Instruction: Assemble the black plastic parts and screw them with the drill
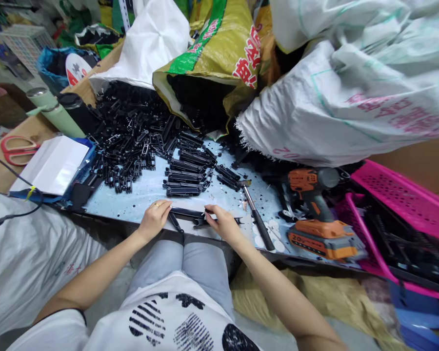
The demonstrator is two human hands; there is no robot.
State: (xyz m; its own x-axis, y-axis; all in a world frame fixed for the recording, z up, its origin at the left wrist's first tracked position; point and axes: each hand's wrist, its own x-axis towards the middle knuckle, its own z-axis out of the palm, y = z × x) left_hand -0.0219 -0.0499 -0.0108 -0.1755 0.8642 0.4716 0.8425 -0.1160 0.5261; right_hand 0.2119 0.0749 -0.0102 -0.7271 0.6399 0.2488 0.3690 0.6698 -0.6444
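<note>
The left hand (154,220) and right hand (223,224) are pinched closed on a black bar (189,212) below centre, over a spotted pale-blue tabletop (113,204), with sacks (344,105) crowding the frame's top and a pink basket (402,197) at right.

Item: bare blue tabletop (111,201), left of and beyond the left hand (155,219); passable, from where I stand. Item: narrow strip just beyond the held black part (186,212). Obstacles: stacked black assemblies (185,177), past that strip; heaped parts (131,139), farther left; hammer (256,216), right of the right hand (221,222); orange drill (316,209), farther right.
</note>
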